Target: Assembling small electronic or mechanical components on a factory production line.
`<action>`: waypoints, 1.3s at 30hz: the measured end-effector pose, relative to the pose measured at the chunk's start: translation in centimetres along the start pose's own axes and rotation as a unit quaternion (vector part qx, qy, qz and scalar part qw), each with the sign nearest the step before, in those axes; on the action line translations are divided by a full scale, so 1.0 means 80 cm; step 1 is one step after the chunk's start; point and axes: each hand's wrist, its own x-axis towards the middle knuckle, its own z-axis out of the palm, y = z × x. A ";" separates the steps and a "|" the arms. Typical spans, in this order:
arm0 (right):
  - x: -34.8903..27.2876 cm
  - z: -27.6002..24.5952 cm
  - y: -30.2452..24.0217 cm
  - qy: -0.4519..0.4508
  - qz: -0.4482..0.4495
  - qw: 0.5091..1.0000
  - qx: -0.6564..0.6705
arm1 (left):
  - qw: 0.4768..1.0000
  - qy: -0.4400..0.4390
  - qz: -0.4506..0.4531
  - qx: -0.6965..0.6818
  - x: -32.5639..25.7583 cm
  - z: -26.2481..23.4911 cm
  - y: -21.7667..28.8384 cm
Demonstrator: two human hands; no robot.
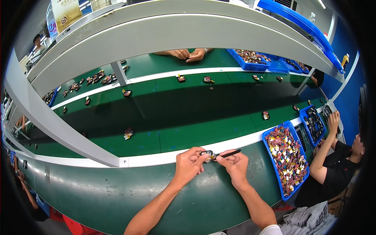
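- Head view: my left hand pinches a small dark component, fingers closed on it, just above the green workbench.
- My right hand grips a thin black tool, its tip meeting the component between my hands.
- A blue tray of small parts lies well to my right.

A green conveyor belt carries scattered small dark parts, with blue trays along its near edge.
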 end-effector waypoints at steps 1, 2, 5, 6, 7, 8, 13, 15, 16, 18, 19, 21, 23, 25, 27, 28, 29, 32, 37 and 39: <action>0.000 0.001 -0.002 0.000 0.003 1.000 -0.002 | 1.000 0.003 0.004 -0.001 0.000 0.000 -0.001; -0.001 0.001 -0.003 0.001 0.006 1.000 -0.004 | 1.000 0.003 0.004 -0.001 0.000 0.000 -0.001; 0.000 0.000 -0.003 0.002 0.013 1.000 0.000 | 1.000 0.004 0.008 -0.002 0.000 0.001 0.001; 0.000 -0.001 -0.003 0.003 0.012 1.000 0.000 | 1.000 -0.001 0.006 0.002 -0.001 0.000 0.002; 0.000 -0.002 -0.003 0.005 0.017 1.000 0.005 | 1.000 -0.006 0.004 0.007 -0.001 0.000 0.003; 0.000 -0.002 -0.003 0.008 0.021 1.000 0.010 | 1.000 -0.005 0.004 0.007 -0.001 0.000 0.003; -0.002 0.001 -0.006 0.004 0.017 1.000 -0.010 | 1.000 -0.003 0.008 0.006 -0.002 -0.001 0.001; -0.003 0.002 -0.006 0.004 0.017 1.000 -0.009 | 1.000 -0.003 0.006 0.007 -0.002 -0.001 0.001; -0.003 0.002 -0.006 0.010 0.015 1.000 -0.008 | 1.000 -0.002 0.004 0.008 -0.002 0.000 0.001; -0.003 0.000 -0.005 0.016 0.013 1.000 -0.006 | 1.000 -0.001 0.005 0.008 -0.002 0.000 0.002; -0.002 -0.002 -0.004 0.023 0.009 1.000 0.004 | 1.000 0.000 0.005 0.007 -0.001 0.000 0.002; -0.002 -0.001 -0.002 0.029 0.004 0.999 0.014 | 1.000 0.002 0.006 0.007 -0.001 0.000 0.000; -0.002 0.005 0.003 0.018 -0.069 0.997 0.025 | 1.000 0.004 0.007 0.007 -0.001 0.001 0.000; 0.000 0.000 0.015 0.010 -0.091 0.996 0.000 | 1.000 0.011 0.006 0.009 -0.001 0.001 0.001; -0.001 -0.001 0.019 0.003 -0.114 0.993 -0.025 | 1.000 0.012 0.009 0.009 -0.001 0.001 -0.001; -0.002 0.000 0.019 0.007 -0.129 0.991 -0.047 | 1.000 0.013 0.011 0.008 -0.002 0.001 -0.002; -0.003 0.001 0.019 0.011 -0.143 0.987 -0.069 | 1.000 0.013 0.011 0.008 -0.002 0.001 -0.001; -0.008 0.000 0.012 -0.003 -0.157 0.979 -0.132 | 1.000 0.018 0.010 0.003 -0.002 0.001 0.001; -0.003 -0.001 0.020 0.005 -0.144 0.986 -0.087 | 1.000 0.021 0.007 0.008 -0.002 0.004 0.004; -0.003 0.001 0.017 0.009 -0.125 0.991 -0.049 | 1.000 0.020 0.007 0.005 -0.003 0.002 0.003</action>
